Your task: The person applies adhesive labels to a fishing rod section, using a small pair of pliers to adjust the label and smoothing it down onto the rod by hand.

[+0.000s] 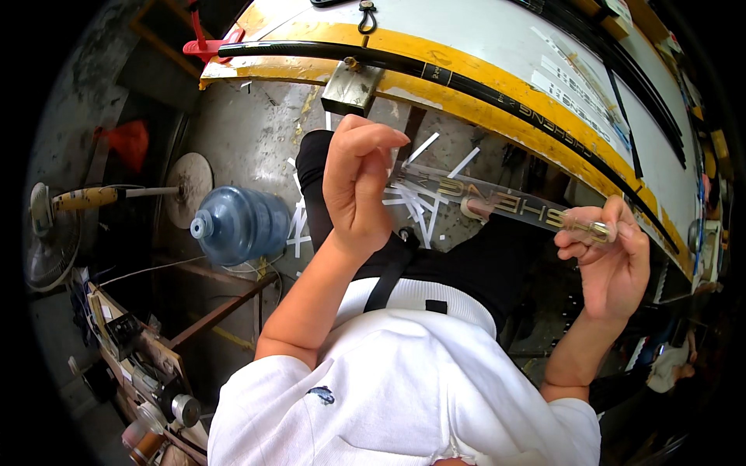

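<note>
A clear strip of transfer film with gold lettering (pixel 497 203) stretches between my two hands, in front of my lap. My right hand (pixel 610 264) pinches its right end, which curls at the fingertips. At the strip's other end my left hand (pixel 357 182) is closed, with the fingers bent around the film's edge; the exact grip is partly hidden. Beyond the hands, a long glossy black pole (pixel 474 87) with lettering lies along the bench's near edge. Its left end rests by a red holder (pixel 208 48).
The white bench (pixel 482 27) has a worn yellow border and carries several white lettered strips (pixel 571 89) and more black poles (pixel 645 101). A metal block (pixel 351 87) juts from its edge. Paper scraps (pixel 420 206) litter the floor. At left are a blue water bottle (pixel 242 225) and a fan (pixel 53 233).
</note>
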The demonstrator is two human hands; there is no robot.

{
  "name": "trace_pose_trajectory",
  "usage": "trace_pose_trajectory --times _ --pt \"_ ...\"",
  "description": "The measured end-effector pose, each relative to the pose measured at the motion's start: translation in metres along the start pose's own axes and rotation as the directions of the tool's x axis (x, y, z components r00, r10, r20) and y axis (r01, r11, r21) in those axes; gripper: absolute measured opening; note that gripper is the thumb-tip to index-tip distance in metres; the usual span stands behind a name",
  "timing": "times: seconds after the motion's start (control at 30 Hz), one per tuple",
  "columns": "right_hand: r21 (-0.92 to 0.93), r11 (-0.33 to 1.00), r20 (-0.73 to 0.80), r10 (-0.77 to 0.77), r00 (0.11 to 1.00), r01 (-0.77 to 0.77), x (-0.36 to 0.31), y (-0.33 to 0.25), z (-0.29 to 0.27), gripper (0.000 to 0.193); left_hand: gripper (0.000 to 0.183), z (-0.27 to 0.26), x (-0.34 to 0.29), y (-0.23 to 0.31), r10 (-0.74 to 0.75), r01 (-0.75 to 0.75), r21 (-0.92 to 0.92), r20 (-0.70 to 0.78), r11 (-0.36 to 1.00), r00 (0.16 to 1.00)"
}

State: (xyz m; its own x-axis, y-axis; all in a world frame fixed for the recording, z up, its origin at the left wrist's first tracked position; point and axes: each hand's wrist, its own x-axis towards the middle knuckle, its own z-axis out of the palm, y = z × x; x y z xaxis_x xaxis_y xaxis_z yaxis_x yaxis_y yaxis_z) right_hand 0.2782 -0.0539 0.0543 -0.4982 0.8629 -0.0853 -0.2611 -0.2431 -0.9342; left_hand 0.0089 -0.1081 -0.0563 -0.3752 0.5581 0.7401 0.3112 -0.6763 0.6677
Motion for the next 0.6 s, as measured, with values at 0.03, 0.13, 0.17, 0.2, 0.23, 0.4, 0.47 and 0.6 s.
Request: trace_pose_trajectory --times 0.03,0.13,0.17,0.2,0.23,0.4,0.47,0.6 --pt "-0.008 1.0 0.01 -0.012 1.0 0.013 0.001 -0.002 -0.002 0.021 0.02 -0.001 -0.001 0.009 -0.12 0.12 -0.012 -0.054 0.993 0.991" --pt "-0.04 0.999 0.03 -0.025 0.999 0.026 0.0 -0.007 0.001 0.02 0.021 -0.021 -0.005 0.019 -0.17 0.153 0.267 0.045 0.952 0.984" --pt "-0.043 0.998 0.04 -0.033 0.999 0.035 0.001 -0.008 0.002 0.021 0.021 -0.024 -0.007 0.018 -0.176 0.166 0.239 0.019 0.957 0.984" --pt "-0.045 0.998 0.051 -0.042 0.998 0.044 0.001 -0.009 0.001 0.021 0.019 -0.029 -0.009 0.024 -0.281 0.277 0.225 -0.017 0.934 0.96" --pt "-0.047 0.997 0.055 -0.054 0.997 0.057 0.0 -0.012 0.001 0.021 0.018 -0.036 -0.011 0.023 -0.346 0.335 0.332 -0.029 0.882 0.938" --pt "-0.232 0.972 0.108 -0.004 0.994 0.029 -0.005 -0.02 0.017 0.022 0.02 -0.056 -0.015 0.041 -0.412 0.3 0.634 0.033 0.713 0.911" --pt "-0.291 0.957 0.145 0.03 0.989 0.014 -0.006 -0.023 0.023 0.025 0.028 -0.048 0.002 0.064 -0.355 0.252 0.463 0.149 0.85 0.923" --pt "-0.285 0.958 0.194 0.081 0.978 -0.023 -0.014 -0.024 0.038 0.027 0.069 -0.006 0.023 0.088 -0.295 0.382 -0.089 0.486 0.92 0.823"
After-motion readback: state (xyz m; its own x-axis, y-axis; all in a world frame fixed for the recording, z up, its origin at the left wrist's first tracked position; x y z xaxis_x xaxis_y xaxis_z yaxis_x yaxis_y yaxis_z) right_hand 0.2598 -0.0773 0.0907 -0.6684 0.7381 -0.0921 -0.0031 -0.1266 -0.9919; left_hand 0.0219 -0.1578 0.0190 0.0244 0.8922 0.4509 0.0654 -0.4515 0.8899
